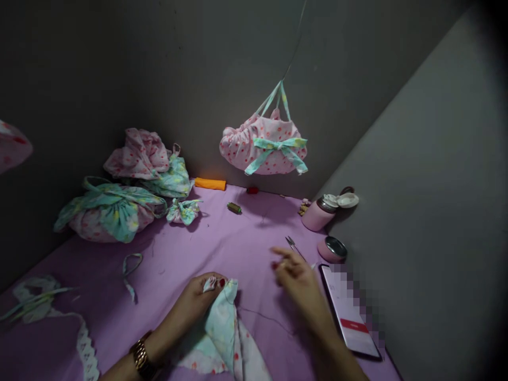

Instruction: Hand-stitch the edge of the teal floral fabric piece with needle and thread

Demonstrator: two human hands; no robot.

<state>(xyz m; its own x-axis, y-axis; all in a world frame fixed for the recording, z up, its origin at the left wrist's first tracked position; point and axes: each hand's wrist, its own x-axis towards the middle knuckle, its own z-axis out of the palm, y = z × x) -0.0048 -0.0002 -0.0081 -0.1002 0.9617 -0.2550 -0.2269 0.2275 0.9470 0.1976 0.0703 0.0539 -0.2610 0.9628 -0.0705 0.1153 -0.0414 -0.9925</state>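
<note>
My left hand [204, 291] pinches the top edge of a fabric piece [222, 312], mint floral on one side and white with pink-red dots on the other. A small folded bit of cloth shows by its thumb. A dark thread [270, 316] trails from the fabric toward my right forearm. My right hand [296, 275] hovers to the right, apart from the fabric and slightly blurred. Its index finger points out while the thumb and other fingers are curled together; whatever they hold is too small to make out. Thread snips [294, 246] lie just beyond it.
Sewn fabric bags [115, 211] pile up at the left back. A dotted pouch [270, 145] hangs by the wall. Around the purple cloth are a thread spool [234, 208], orange roll [210, 183], pink flask [318, 214], cup lid [332, 248], phone [351, 312] and lace trim [85, 344].
</note>
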